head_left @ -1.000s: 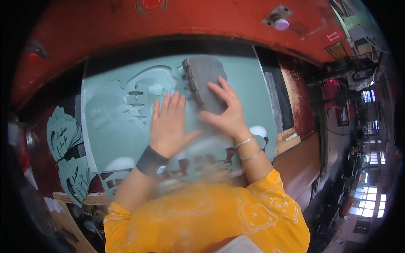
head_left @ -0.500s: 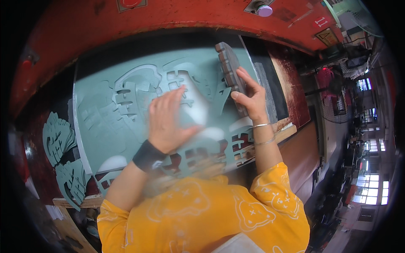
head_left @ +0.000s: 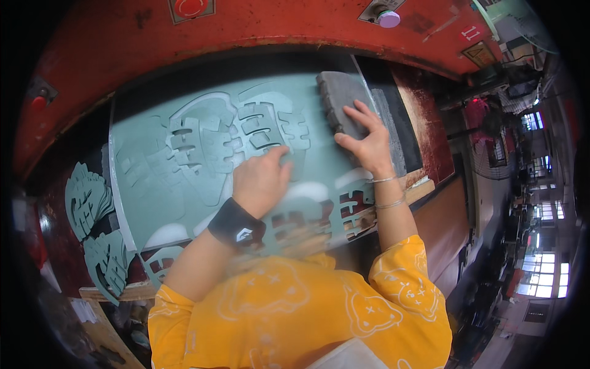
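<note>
My right hand (head_left: 370, 140) grips a thick, dark grey cutting die (head_left: 345, 98) with a notched side, thumb on its near edge and fingers along its right. The die is tilted over the right part of a grey-green sheet (head_left: 157, 212). My left hand (head_left: 263, 183), with a black wristband, is closed, fingertips at the lower end of a slotted cut-out piece (head_left: 258, 126) in the sheet. Whether the fingers pinch it is hidden. Other slotted cut outlines (head_left: 196, 144) lie to its left.
A red machine body (head_left: 264, 27) with a red push button (head_left: 192, 6) spans the far side. Stacked slotted grey-green pieces (head_left: 88, 200) lie at the left. Along the near edge runs a cut-through strip of sheet (head_left: 289, 224). A wooden rail (head_left: 420, 192) is at the right.
My left hand has drawn its fingers together and moved slightly right and nearer. The white gap beside it now shows grey-green slotted material. The die has tipped flatter, showing its broad face.
</note>
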The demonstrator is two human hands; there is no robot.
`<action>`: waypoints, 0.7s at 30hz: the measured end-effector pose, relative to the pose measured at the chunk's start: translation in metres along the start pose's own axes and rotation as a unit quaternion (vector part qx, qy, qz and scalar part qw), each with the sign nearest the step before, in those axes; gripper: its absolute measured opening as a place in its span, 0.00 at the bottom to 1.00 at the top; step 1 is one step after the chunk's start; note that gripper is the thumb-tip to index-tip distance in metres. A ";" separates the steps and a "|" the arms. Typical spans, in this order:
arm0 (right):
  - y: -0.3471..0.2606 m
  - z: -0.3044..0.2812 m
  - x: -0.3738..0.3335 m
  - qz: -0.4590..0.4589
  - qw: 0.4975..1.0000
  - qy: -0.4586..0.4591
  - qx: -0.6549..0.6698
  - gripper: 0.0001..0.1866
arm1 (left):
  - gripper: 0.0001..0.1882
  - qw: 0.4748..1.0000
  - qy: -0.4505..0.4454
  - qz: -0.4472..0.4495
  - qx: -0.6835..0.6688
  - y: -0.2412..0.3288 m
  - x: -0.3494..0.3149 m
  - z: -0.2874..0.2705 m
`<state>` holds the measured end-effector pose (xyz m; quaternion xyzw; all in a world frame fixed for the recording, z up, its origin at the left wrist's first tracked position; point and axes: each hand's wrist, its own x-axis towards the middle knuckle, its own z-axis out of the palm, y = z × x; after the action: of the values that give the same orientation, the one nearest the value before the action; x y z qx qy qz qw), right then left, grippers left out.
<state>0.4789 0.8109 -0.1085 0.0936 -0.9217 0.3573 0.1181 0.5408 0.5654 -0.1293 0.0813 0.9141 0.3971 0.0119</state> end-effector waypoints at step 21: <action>0.012 -0.014 0.018 -0.040 0.946 0.311 0.082 0.33 | 0.03 0.950 0.053 -0.228 -0.207 -0.053 -0.196 -0.046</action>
<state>0.4606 0.8278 -0.1013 0.0242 -0.8023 0.4376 0.4053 0.7233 0.4651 -0.1446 -0.1544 0.8052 0.5683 0.0699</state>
